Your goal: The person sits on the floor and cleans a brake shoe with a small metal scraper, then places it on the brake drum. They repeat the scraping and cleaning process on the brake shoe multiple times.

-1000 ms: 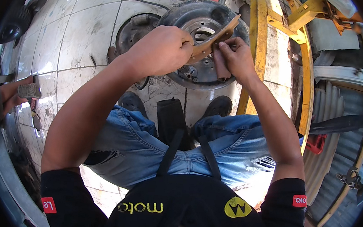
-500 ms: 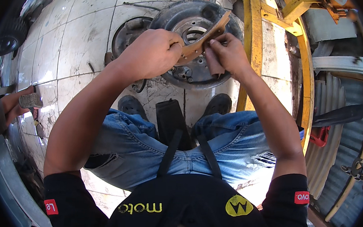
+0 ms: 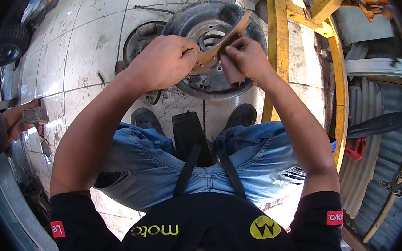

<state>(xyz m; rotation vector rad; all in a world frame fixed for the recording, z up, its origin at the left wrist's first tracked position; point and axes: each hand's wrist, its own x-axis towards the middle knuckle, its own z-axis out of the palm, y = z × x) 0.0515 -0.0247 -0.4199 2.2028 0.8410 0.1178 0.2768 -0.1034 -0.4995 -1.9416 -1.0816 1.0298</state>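
Gripping the brake shoe (image 3: 211, 57) at its near left end, the left hand (image 3: 166, 57) should resist twisting; the right hand (image 3: 251, 59), pinching the brown sheet (image 3: 233, 75), should press evenly.

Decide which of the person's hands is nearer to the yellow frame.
Right. The right hand lies just left of the yellow frame; the left hand is farther left, holding the curved brown part.
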